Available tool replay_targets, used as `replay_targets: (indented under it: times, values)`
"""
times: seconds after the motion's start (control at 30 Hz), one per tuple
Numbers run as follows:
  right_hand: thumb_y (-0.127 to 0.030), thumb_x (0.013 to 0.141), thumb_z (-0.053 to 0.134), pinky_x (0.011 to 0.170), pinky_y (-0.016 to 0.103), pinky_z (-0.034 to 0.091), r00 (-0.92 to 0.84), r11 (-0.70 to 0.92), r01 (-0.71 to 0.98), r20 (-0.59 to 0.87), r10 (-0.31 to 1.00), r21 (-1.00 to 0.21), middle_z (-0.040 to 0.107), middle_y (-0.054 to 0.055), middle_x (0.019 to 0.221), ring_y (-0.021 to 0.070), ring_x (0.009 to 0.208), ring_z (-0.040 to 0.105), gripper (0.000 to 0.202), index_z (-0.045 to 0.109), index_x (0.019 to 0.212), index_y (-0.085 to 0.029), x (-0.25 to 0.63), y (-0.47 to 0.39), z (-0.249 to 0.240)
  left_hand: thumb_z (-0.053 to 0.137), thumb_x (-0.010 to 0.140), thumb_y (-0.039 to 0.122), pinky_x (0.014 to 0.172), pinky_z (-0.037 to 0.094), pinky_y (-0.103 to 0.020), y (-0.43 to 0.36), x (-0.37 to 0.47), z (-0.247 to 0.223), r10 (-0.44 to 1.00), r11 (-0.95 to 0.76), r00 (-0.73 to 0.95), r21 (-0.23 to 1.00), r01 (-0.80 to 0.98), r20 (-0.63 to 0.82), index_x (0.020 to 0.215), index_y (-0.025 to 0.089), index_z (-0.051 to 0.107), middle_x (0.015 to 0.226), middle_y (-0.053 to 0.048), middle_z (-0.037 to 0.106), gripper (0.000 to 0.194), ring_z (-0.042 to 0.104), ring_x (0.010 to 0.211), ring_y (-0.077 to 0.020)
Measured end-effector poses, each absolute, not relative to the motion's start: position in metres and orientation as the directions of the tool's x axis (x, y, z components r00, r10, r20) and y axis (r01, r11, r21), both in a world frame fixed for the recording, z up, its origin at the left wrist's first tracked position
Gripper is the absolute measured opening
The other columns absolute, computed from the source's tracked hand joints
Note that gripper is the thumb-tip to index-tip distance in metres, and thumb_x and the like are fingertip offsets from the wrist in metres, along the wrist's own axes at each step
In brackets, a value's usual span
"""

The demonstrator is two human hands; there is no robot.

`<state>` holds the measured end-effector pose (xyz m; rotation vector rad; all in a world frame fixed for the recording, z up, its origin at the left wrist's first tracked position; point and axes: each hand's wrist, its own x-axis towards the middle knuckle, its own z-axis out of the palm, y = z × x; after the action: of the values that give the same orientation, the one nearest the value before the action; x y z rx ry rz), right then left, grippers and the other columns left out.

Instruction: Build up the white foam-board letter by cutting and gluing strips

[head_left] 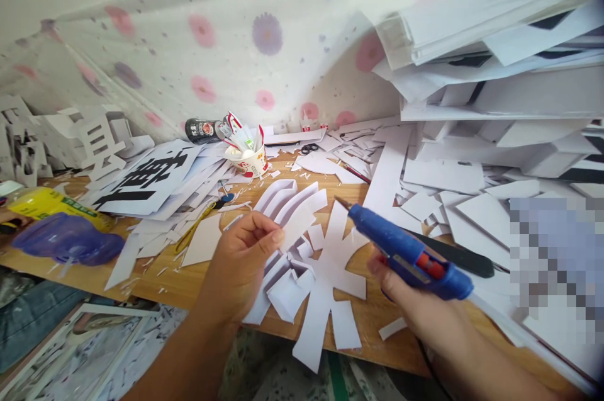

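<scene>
Left hand (245, 250) pinches a white paper strip (302, 215) between thumb and fingers, above the wooden counter (189, 281). Right hand (415, 300) is closed around a blue glue gun (406, 253), nozzle aimed at the strip and just short of it. A white cut-out character (330, 281) lies flat beneath both (paper offcuts all round). A paper cup (250, 162) stands behind.

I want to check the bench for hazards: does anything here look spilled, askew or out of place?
Yes. White paper offcuts litter the wooden table, and the stacked sheets on the right lean unevenly. A cup sits among scraps.
</scene>
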<state>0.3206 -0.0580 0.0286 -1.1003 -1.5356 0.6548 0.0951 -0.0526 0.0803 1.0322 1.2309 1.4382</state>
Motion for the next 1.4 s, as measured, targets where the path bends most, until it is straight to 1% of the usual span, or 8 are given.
replay_targets:
  times: [0.13, 0.27, 0.5, 0.67, 0.8, 1.07, 1.2, 1.4]
  values:
    - [-0.035, 0.082, 0.069, 0.043, 0.028, 0.050, 0.139, 0.287, 0.100, 0.299, 0.944, -0.953, 0.068, -0.001, 0.069, 0.0180, 0.051, 0.063, 0.010, 0.063, 0.085, -0.027, 0.323, -0.063, 0.024, 0.079, 0.068, 0.025, 0.053, 0.040, -0.019, -0.048, 0.073, 0.093, 0.978, -0.112, -0.140, 0.957, 0.267, 0.153, 0.077, 0.019, 0.069, 0.068, 0.000, 0.061, 0.015, 0.052, 0.059, -0.0108]
    - [-0.037, 0.081, 0.072, 0.043, 0.029, 0.051, 0.183, 0.216, 0.032, 0.218, 0.959, -0.976, 0.069, 0.001, 0.070, 0.0191, 0.054, 0.065, 0.012, 0.066, 0.084, -0.026, 0.324, -0.067, 0.020, 0.071, 0.074, 0.024, 0.063, 0.045, -0.024, -0.043, 0.070, 0.106, 0.977, -0.201, 0.069, 0.780, 0.593, 0.200, 0.078, 0.020, 0.073, 0.078, -0.005, 0.069, 0.005, 0.060, 0.071, -0.0179]
    - [-0.039, 0.084, 0.069, 0.052, 0.030, 0.054, 0.211, 0.253, 0.007, 0.249, 0.945, -0.967, 0.068, 0.001, 0.070, 0.0199, 0.061, 0.066, 0.014, 0.067, 0.079, -0.026, 0.326, -0.066, 0.022, 0.074, 0.071, 0.023, 0.068, 0.041, -0.027, -0.032, 0.092, 0.110, 0.895, -0.420, 0.250, 0.513, 0.748, 0.369, 0.075, 0.024, 0.074, 0.075, -0.002, 0.071, 0.005, 0.060, 0.069, -0.0192]
    - [-0.038, 0.086, 0.066, 0.063, 0.032, 0.056, 0.190, 0.259, 0.006, 0.255, 0.948, -0.966, 0.068, -0.001, 0.075, 0.0202, 0.069, 0.067, 0.013, 0.066, 0.079, -0.027, 0.329, -0.065, 0.024, 0.060, 0.085, 0.025, 0.071, 0.041, -0.029, -0.023, 0.093, 0.107, 0.747, -0.656, 0.579, 0.223, 0.721, 0.327, 0.080, 0.023, 0.068, 0.078, -0.004, 0.069, 0.010, 0.062, 0.074, -0.0197]
    - [-0.041, 0.087, 0.066, 0.064, 0.033, 0.055, 0.222, 0.268, -0.034, 0.254, 0.941, -0.963, 0.068, 0.000, 0.075, 0.0202, 0.070, 0.066, 0.015, 0.065, 0.082, -0.027, 0.329, -0.066, 0.024, 0.055, 0.088, 0.022, 0.078, 0.038, -0.034, -0.019, 0.092, 0.105, 0.660, -0.749, 0.724, 0.102, 0.655, 0.198, 0.078, 0.024, 0.067, 0.079, -0.005, 0.069, 0.016, 0.059, 0.078, -0.0219]
    - [-0.041, 0.085, 0.067, 0.058, 0.028, 0.050, 0.226, 0.194, -0.109, 0.166, 0.960, -0.975, 0.067, -0.001, 0.075, 0.0175, 0.066, 0.063, 0.014, 0.066, 0.084, -0.027, 0.327, -0.064, 0.022, 0.049, 0.089, 0.015, 0.076, 0.034, -0.033, -0.013, 0.100, 0.103, 0.545, -0.838, 0.833, 0.092, 0.538, 0.095, 0.074, 0.022, 0.062, 0.073, -0.004, 0.061, 0.022, 0.049, 0.072, -0.0196]
    - [-0.043, 0.083, 0.069, 0.065, 0.029, 0.050, 0.236, 0.137, -0.164, 0.097, 0.967, -0.977, 0.066, -0.003, 0.075, 0.0169, 0.068, 0.062, 0.015, 0.067, 0.084, -0.028, 0.324, -0.064, 0.023, 0.045, 0.092, 0.010, 0.073, 0.035, -0.033, -0.013, 0.104, 0.103, 0.448, -0.888, 0.889, -0.064, 0.455, 0.097, 0.078, 0.019, 0.059, 0.072, -0.003, 0.059, 0.022, 0.048, 0.072, -0.0190]
    - [-0.043, 0.081, 0.071, 0.066, 0.030, 0.047, 0.209, 0.090, -0.220, 0.044, 0.977, -0.971, 0.063, -0.003, 0.071, 0.0171, 0.067, 0.059, 0.015, 0.068, 0.079, -0.028, 0.323, -0.066, 0.029, 0.047, 0.091, 0.008, 0.070, 0.037, -0.033, -0.015, 0.110, 0.105, 0.440, -0.870, 0.896, -0.221, 0.441, 0.055, 0.074, 0.017, 0.054, 0.068, -0.003, 0.054, 0.020, 0.045, 0.068, -0.0191]
